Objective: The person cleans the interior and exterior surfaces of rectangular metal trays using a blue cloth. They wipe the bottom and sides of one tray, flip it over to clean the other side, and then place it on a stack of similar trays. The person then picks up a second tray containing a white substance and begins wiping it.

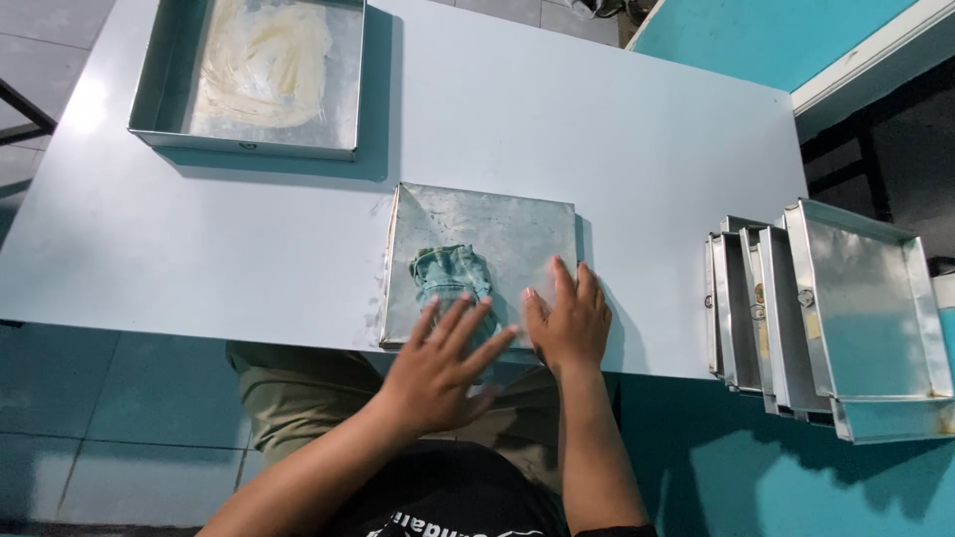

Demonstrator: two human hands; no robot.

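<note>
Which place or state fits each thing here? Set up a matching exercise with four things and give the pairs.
Things:
1. cloth
2. greased tray
3. stacked trays
4. right hand

Places or states:
A. leaning in a row at the table's right edge
B. crumpled on the flat metal sheet
C. flat on the sheet's near right corner
D. far left of the table, smeared pale yellow inside

Pairs: 1-B, 2-D, 3-A, 4-C

Cloth (453,270) on pan (517,234), centre table (617,139)
</note>
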